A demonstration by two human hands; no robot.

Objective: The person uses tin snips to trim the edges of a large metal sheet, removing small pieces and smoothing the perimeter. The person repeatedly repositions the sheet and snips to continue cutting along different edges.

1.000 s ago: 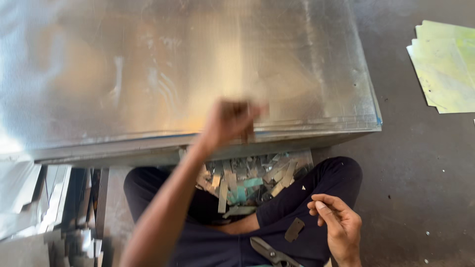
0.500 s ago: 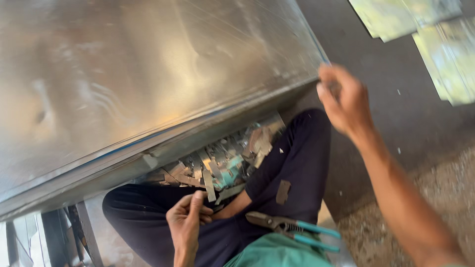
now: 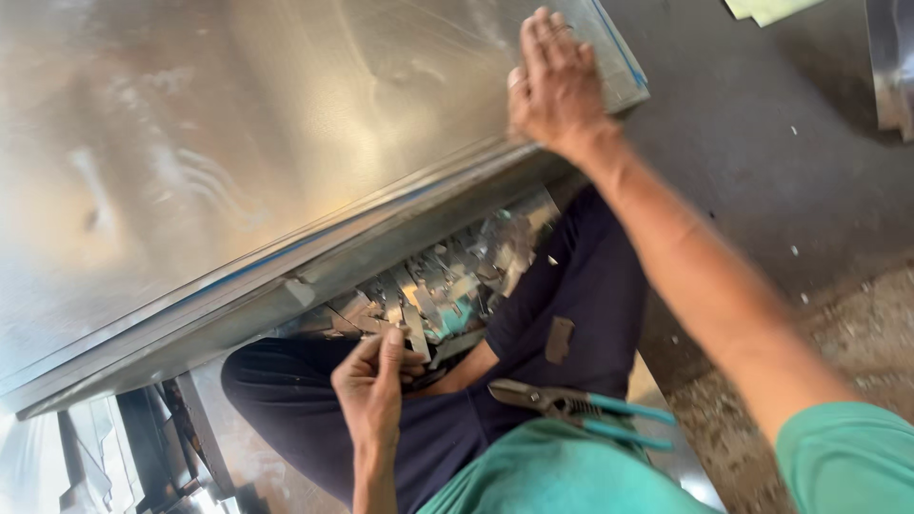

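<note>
head view: at the far left, low down, shiny metal offcuts (image 3: 114,447) stand on edge near the floor. above them a big shiny metal sheet (image 3: 238,143) fills most of the picture and slopes down to the left, with more sheets stacked under its near edge. under that edge lies a pile of small metal scraps (image 3: 428,295), just past the person's dark trousers (image 3: 571,286). the left hand (image 3: 373,385) is in the lap, fingers curled in loosely with the thumb up, right by the scraps; i cannot tell if it has hold of one. next to it, a pair of tin snips (image 3: 571,407) with blue handles lies on the lap, jaws pointing left, and no hand is touching it. the right hand (image 3: 554,86) is up at the sheet's far right corner, spread open and flat, fingers pressed on the top of the sheet. further right is the dark grey floor (image 3: 781,171), with pale green sheets (image 3: 762,8) at the top edge.
</note>
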